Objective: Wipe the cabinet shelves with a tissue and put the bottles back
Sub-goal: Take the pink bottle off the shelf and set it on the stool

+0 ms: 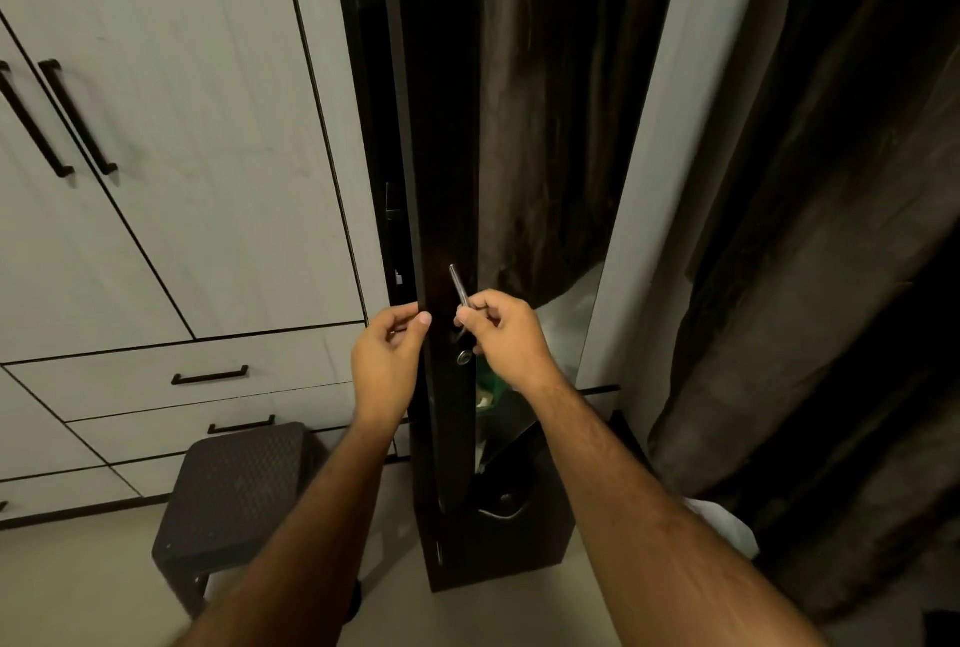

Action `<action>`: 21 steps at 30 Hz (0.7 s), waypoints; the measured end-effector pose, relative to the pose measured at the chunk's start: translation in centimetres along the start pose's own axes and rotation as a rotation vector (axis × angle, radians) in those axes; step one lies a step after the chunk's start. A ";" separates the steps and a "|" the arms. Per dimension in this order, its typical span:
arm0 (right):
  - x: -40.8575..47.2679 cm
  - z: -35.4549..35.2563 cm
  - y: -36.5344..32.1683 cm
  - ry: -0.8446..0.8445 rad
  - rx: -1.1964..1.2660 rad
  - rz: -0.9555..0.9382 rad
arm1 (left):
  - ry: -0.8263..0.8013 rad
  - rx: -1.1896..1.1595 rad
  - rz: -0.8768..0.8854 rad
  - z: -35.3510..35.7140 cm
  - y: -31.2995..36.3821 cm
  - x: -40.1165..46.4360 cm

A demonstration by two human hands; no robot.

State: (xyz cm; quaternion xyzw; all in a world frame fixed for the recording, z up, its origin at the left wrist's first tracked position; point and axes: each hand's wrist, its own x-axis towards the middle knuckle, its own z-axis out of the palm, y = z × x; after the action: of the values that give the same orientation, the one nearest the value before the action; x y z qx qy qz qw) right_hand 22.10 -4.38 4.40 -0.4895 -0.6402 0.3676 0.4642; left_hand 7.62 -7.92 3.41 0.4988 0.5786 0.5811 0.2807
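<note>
The tall, narrow black cabinet [447, 438] stands on the floor between the pale wardrobe [156, 152] and the dark curtain [779, 230], its door [441, 178] seen nearly edge-on and slightly ajar. The left hand [387, 360] grips the door's left edge, fingers [410, 316] curled round it. The right hand [506, 337] pinches the slim metal handle [458, 285] on the door face, just above the round keyhole [464, 358]. The shelves are hidden behind the door; no tissue or bottle can be made out, though a green object [491, 386] shows under the right wrist, beside the cabinet. A dark woven-pattern stool [234, 490] stands on the floor to the cabinet's left.
</note>
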 end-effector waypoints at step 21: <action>-9.5 -12.7 3.2 0.089 0.237 0.028 | -0.317 -0.116 0.058 7.4 2.9 -10.7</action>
State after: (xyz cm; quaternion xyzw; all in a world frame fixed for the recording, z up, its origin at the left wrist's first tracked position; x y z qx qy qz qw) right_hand 35.99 -12.55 2.98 -0.4560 -0.5641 0.4249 0.5416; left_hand 18.76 -15.19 2.23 0.5835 0.4783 0.5353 0.3798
